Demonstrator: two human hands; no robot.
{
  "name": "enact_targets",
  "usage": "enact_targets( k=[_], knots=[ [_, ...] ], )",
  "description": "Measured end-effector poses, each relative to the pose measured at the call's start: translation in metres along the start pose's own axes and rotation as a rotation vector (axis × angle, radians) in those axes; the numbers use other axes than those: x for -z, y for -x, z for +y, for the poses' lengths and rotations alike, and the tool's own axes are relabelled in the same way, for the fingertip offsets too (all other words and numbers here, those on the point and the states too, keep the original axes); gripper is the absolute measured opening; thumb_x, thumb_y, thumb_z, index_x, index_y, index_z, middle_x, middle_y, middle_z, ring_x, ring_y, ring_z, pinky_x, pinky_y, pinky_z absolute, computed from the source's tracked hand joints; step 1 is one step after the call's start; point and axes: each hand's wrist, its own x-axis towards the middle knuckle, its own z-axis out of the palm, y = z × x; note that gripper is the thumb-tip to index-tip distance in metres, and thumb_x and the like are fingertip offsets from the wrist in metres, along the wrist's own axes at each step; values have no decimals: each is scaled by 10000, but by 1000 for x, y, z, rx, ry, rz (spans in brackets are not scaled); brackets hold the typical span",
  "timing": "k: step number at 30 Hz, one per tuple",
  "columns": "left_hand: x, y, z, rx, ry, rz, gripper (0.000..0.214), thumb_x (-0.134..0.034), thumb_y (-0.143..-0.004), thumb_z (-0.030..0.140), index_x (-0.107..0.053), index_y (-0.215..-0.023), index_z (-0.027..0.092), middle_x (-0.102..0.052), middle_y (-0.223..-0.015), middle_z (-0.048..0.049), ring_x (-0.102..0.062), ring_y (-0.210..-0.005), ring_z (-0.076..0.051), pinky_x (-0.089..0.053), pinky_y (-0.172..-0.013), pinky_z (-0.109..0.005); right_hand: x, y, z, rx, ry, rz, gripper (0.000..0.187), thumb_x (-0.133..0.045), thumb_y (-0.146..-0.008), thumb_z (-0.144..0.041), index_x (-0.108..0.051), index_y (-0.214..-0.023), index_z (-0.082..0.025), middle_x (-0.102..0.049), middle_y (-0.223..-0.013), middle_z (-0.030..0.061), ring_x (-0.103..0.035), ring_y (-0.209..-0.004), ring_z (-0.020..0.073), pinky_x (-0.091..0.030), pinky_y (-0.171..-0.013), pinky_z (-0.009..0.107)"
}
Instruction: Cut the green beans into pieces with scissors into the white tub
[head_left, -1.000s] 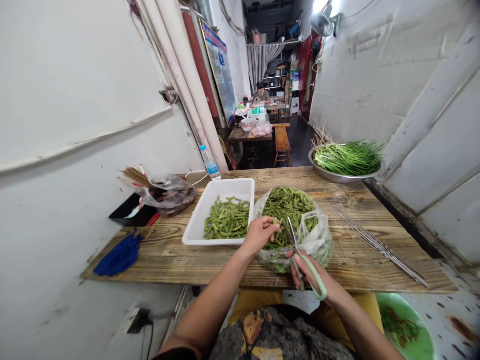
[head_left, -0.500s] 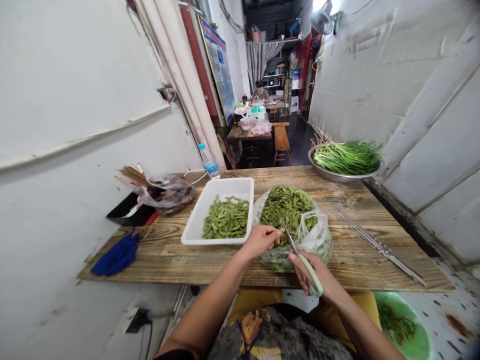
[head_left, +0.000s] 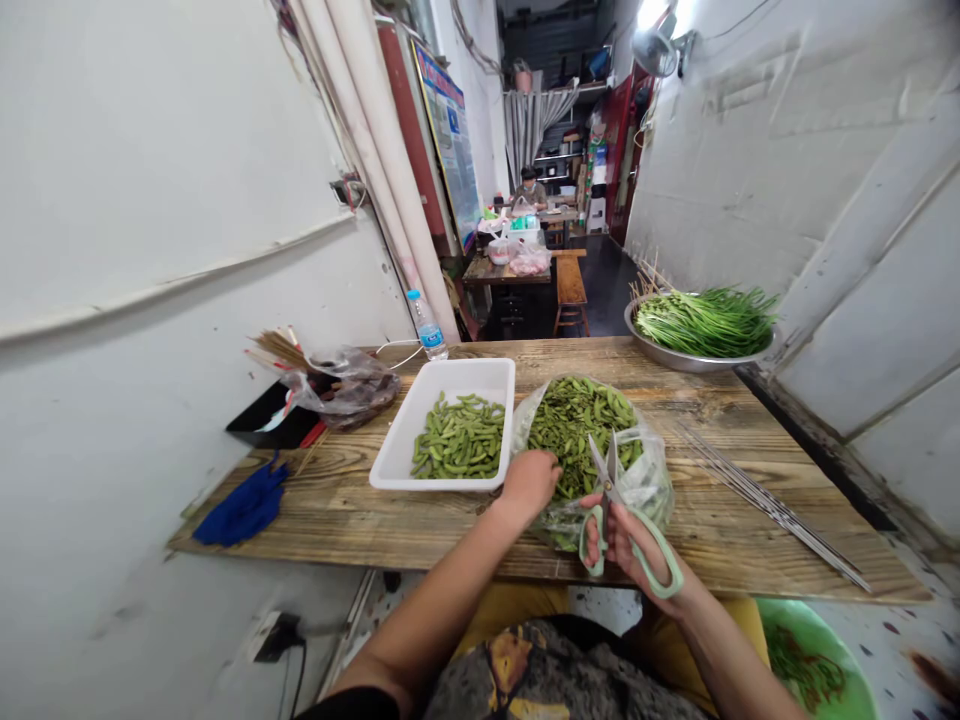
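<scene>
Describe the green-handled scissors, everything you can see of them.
The pale-green-handled metal scissors have two bare grey blades and two looped handles that look like plastic, one small and one longer. The blades stand slightly apart in a narrow V, tips pointing away from the person, over the near side of the clear plastic bag of green pods. The right hand grips them with fingers through the loops, above the near edge of the wooden table. Whether the blades touch the bag cannot be told.

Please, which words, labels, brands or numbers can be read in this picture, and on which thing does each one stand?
No text can be read.
Poster on the left wall: print too small and blurred.
Water bottle label: blue, too small to read.
</scene>
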Motion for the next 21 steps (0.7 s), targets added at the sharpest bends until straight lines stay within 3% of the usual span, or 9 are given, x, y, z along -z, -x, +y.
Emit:
enact_targets(
  k=[2,5,11,16,21],
  knots=[
    [-14,-2,7,26,-50,-83,203,-541,-808,258,-707,-808,141,-698,-851,-156,-642,-843,-261,-455,-747,-345,2,1,0,-2,36,23,409,-560,-773,-587,-551,-981,-235,-557,-709,6,-564,-610,170,-480,-622,319],
    [-16,-4,4,56,22,-78,185,-535,-785,199,-709,-808,143,-707,-861,-144,-648,-843,-253,-454,-734,-331,6,1,4,-17,106,75,411,-566,-773,-582,-546,-981,-229,-544,-666,-9,-552,-558,156,-459,-555,295],
    [-2,-3,-12,117,528,25,180,-554,-753,193,-698,-851,147,-708,-776,-59,-624,-689,-158,-456,-663,-257,7,-3,12,-40,266,135,429,-508,-794,-608,-532,-928,-201,-540,-586,-29,-525,-473,139,-408,-474,264],
    [4,3,-8,241,1074,-72,178,-628,-722,292,-654,-764,120,-647,-624,-9,-490,-458,-73,-368,-453,-193,3,-6,13,-53,467,27,457,-473,-794,-642,-505,-771,-186,-518,-551,-37,-496,-445,110,-395,-455,239],
    [10,8,-2,240,1209,-147,240,-732,-635,319,-612,-661,112,-622,-569,-3,-497,-440,-58,-364,-424,-179,0,-7,8,3,529,8,431,-463,-823,-607,-498,-724,-189,-508,-571,-38,-488,-450,92,-417,-460,226]
  ],
)
